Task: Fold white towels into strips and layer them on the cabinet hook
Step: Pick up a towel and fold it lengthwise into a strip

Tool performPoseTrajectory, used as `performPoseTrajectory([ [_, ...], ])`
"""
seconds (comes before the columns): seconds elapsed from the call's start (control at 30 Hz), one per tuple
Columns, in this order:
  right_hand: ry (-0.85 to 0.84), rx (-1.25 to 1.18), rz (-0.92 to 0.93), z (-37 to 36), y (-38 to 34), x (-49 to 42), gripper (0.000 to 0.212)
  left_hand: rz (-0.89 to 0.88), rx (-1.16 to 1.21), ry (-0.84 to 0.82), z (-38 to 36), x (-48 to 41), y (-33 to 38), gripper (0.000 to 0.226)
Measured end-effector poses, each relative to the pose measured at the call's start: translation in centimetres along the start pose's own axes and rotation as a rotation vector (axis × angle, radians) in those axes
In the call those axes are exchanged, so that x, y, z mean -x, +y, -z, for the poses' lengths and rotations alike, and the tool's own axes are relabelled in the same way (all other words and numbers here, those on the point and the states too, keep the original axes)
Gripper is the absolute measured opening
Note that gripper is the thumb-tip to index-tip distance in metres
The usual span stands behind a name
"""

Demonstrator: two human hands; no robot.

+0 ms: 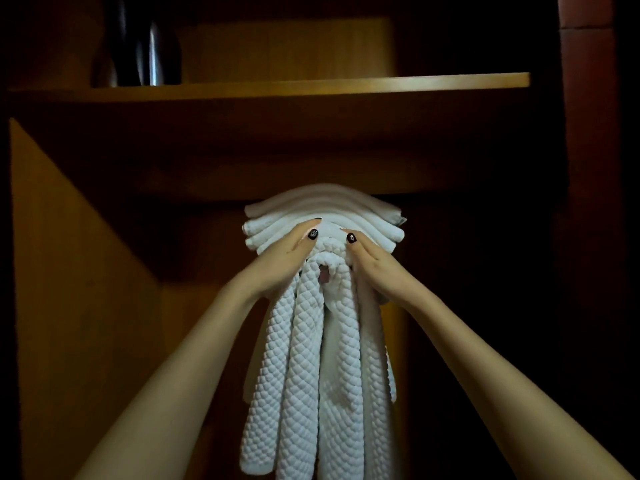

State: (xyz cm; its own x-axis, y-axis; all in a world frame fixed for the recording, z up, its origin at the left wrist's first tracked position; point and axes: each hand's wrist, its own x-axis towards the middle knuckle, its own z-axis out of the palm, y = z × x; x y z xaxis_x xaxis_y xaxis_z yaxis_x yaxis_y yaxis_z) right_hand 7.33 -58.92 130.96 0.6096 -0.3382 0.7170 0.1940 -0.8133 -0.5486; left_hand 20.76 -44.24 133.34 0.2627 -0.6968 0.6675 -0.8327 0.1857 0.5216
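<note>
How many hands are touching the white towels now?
2. The left hand holds the left side of the hanging quilted towel near its top; the right hand holds the right side. Their fingers are partly hidden behind it.

Dim wooden cabinet (86, 237) interior, shelf (311, 83) above, dark shiny vessel (145, 46) at its left, reddish panel (588, 133) right
</note>
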Motion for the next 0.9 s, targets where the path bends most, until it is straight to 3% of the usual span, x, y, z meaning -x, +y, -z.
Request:
performPoseTrajectory([
  [0.17, -0.001, -0.022, -0.001, -0.5, -1.2, 1.1, 0.024, 0.012, 0.082, 0.051, -1.7, 1.5, -0.5, 0.05],
  [0.33, -0.014, 0.05, 0.035, 0.2, -3.9, 2.6, 0.027, 0.077, -0.083, 0.097, -1.6, 3.5, 0.4, 0.06],
  [0.47, 0.009, 0.19, -0.075, 0.8, -5.4, 7.8, 0.054, -0.033, -0.253, 0.21, -2.3, 7.5, 1.5, 0.057],
  [0.57, 0.01, 0.282, -0.131, 0.8, -6.1, 15.2, 0.055, -0.124, -0.37, 0.207, -3.7, 12.5, 1.8, 0.054],
  [0.7, -0.047, 0.415, -0.3, 1.0, -5.1, 27.6, 0.051, -0.122, -0.395, 0.036, -9.1, 21.5, 1.5, 0.053],
  [0.9, -0.121, 0.571, -0.755, 3.2, -2.7, 51.2, 0.051, -0.092, -0.351, -0.436, -22.4, 36.3, 4.6, 0.056],
])
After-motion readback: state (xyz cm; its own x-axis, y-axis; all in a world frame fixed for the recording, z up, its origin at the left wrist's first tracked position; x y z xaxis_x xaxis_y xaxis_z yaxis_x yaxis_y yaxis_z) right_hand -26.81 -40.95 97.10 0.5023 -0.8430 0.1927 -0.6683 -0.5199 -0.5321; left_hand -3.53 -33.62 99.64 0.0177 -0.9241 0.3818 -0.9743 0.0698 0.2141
